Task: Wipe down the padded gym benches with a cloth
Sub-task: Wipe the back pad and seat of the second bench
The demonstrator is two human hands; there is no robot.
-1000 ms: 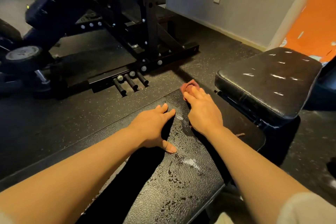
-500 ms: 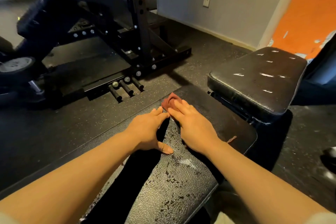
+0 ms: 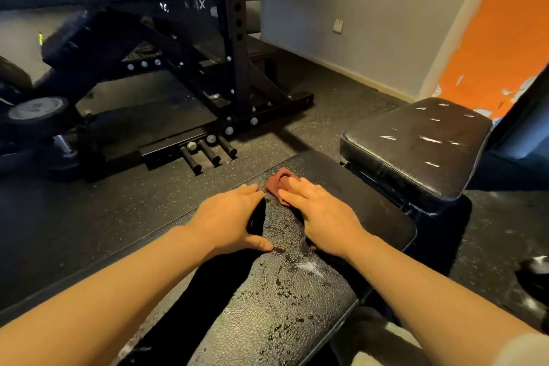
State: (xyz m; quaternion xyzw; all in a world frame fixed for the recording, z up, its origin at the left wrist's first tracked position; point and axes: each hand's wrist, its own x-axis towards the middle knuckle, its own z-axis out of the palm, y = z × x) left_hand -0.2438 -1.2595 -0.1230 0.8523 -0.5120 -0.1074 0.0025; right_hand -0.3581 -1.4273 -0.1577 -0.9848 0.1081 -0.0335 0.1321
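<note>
Both my hands lie flat on the near bench pad (image 3: 282, 306), right hand (image 3: 320, 211) pressing the red cloth (image 3: 277, 181), left hand (image 3: 228, 217) bracing; wet droplets could let either palm skid.

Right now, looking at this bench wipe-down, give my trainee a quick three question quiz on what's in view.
1. True or false: the right hand presses the reddish cloth flat on the bench pad.
2. Where does the left hand rest? A) on the power rack B) on the bench pad beside the right hand C) on the second bench
3. Fill in: near the camera, the pad shows ___ droplets.

Key: 1 true; 2 B; 3 water
</note>
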